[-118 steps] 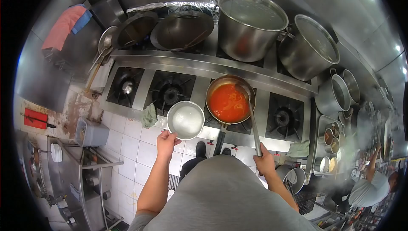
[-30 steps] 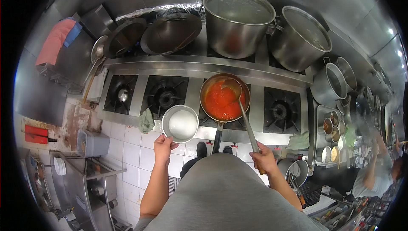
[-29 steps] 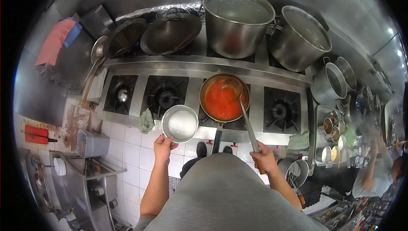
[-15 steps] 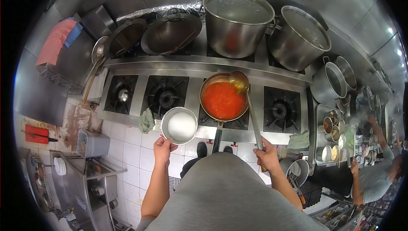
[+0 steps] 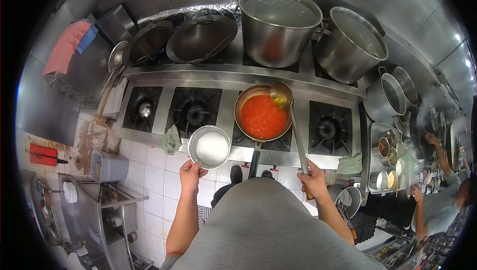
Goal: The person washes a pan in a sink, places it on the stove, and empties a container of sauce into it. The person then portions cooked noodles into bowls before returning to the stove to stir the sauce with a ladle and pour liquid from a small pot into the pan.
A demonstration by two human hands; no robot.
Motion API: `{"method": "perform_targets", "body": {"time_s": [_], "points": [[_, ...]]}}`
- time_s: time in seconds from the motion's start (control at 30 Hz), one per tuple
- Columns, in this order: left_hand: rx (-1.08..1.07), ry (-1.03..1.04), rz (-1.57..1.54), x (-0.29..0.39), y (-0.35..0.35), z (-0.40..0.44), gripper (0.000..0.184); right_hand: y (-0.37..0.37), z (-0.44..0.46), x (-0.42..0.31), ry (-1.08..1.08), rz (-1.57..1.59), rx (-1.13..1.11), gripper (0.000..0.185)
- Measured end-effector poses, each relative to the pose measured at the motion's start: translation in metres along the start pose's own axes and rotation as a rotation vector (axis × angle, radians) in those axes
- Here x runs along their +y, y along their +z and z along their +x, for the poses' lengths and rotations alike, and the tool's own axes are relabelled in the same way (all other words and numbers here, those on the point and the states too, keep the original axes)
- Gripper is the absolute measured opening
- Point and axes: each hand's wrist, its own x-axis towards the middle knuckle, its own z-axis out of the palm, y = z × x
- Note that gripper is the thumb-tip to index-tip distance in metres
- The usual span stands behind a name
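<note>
My left hand (image 5: 192, 174) is closed on the near rim of a round metal pot (image 5: 188, 146) with white contents, held in front of the stove edge. My right hand (image 5: 312, 180) grips the handle of a long metal ladle (image 5: 282, 96). The ladle's bowl is over the upper right rim of a frying pan (image 5: 238, 121), and yellowish liquid shows in it. Bright red sauce (image 5: 261, 118) fills the pan, which sits on a burner with its dark handle (image 5: 255, 162) pointing towards me.
Two woks (image 5: 202, 41) and two tall stockpots (image 5: 278, 44) stand on the raised rear shelf. Cloths hang at the stove's front edge, one green cloth (image 5: 172, 140) on the left. On the right are a tray of small containers (image 5: 373, 140) and a co-worker (image 5: 437, 210).
The ladle's bowl has shifted very slightly to the right and up. My left hand and its pot look unmoved. At the right, the co-worker's hands have moved.
</note>
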Motion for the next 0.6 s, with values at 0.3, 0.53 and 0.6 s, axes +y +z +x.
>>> {"method": "perform_targets", "body": {"time_s": [0.3, 0.53, 0.6], "points": [[0.004, 0.013, -0.003, -0.001, -0.003, 0.0039, 0.015, -0.0006, 0.002, -0.0008, -0.008, -0.004, -0.01, 0.068], [0.028, 0.015, 0.006, 0.0048, -0.002, 0.0051, 0.018, -0.0018, 0.0036, -0.0043, -0.009, -0.021, -0.034, 0.067], [0.032, 0.014, 0.008, 0.0054, -0.003, 0.0059, 0.018, -0.0017, 0.0046, -0.0042, -0.004, -0.014, -0.037, 0.066]]}}
